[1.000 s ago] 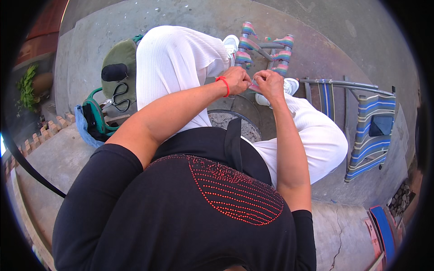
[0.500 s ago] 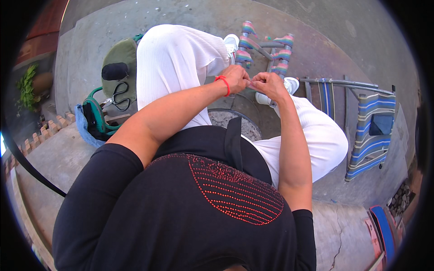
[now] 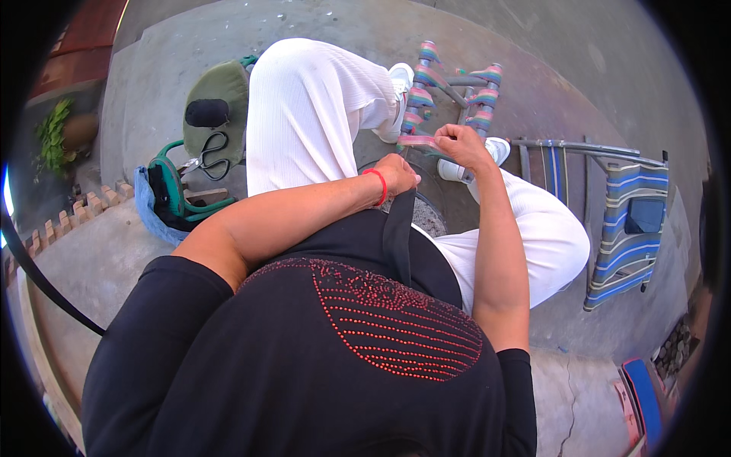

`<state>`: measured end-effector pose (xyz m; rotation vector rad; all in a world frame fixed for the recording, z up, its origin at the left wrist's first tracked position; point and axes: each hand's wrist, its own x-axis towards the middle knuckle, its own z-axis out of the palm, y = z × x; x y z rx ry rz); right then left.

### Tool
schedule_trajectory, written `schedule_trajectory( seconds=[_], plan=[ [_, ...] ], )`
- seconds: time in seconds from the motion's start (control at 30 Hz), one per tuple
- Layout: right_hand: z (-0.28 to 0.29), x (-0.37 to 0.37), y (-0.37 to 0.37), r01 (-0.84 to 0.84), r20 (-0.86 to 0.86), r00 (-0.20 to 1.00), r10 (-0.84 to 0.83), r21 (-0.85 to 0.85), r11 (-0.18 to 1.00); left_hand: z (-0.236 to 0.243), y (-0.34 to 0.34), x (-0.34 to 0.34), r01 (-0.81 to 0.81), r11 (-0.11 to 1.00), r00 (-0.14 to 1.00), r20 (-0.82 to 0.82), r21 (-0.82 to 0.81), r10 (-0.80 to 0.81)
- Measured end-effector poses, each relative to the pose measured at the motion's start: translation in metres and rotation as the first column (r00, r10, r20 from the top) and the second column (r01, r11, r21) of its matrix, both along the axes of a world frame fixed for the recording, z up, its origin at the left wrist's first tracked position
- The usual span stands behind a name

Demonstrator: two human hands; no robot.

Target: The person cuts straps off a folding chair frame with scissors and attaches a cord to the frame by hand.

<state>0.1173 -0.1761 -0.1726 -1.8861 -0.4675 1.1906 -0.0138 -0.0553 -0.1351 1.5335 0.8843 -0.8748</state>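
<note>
A metal tube frame [image 3: 457,81] stands on the ground between my feet, with pink, green and blue striped fabric wound round its tubes. Pinched in my right hand [image 3: 463,146] is the end of a striped fabric strip [image 3: 419,142], which stretches leftward just in front of the frame. My left hand [image 3: 397,175], a red band on its wrist, is lower and closer to my waist, apart from the right. Its fingers are curled together; whatever they may hold is too small to make out.
To my left, a green cushioned stool [image 3: 199,91] bears a dark rounded object [image 3: 207,113] and black-handled scissors [image 3: 205,157]. Beside it sits an open green-rimmed bag [image 3: 171,183]. A folding chair with blue-striped fabric [image 3: 632,228] lies on my right, a dark flat pouch [image 3: 644,215] on it.
My hands were together and have separated. The left has dropped toward my waist, while the right stays forward with the striped strip now visible in it.
</note>
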Motion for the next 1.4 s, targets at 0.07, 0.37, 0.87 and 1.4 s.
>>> schedule_trajectory(
  seconds=[0.07,0.37,0.87,1.4],
  plan=[
    [0.003,-0.001,0.002,-0.002,-0.017,1.000,0.002,0.015,1.000,0.003,0.004,-0.006,-0.073,0.997,0.997,-0.021,-0.030,0.072],
    [-0.012,-0.002,0.005,-0.023,-0.021,1.000,0.023,0.038,0.999,-0.032,0.023,-0.014,0.132,0.934,0.970,0.150,0.333,-0.191],
    [-0.002,-0.015,0.010,0.525,-0.432,0.803,-0.411,0.186,0.830,-0.040,0.064,0.067,0.103,0.780,0.797,0.417,0.618,-0.436],
    [0.006,-0.016,0.066,0.962,-0.703,0.256,-0.664,0.116,0.248,-0.034,0.098,0.145,0.438,0.502,0.523,0.243,0.746,-0.817]
  ],
)
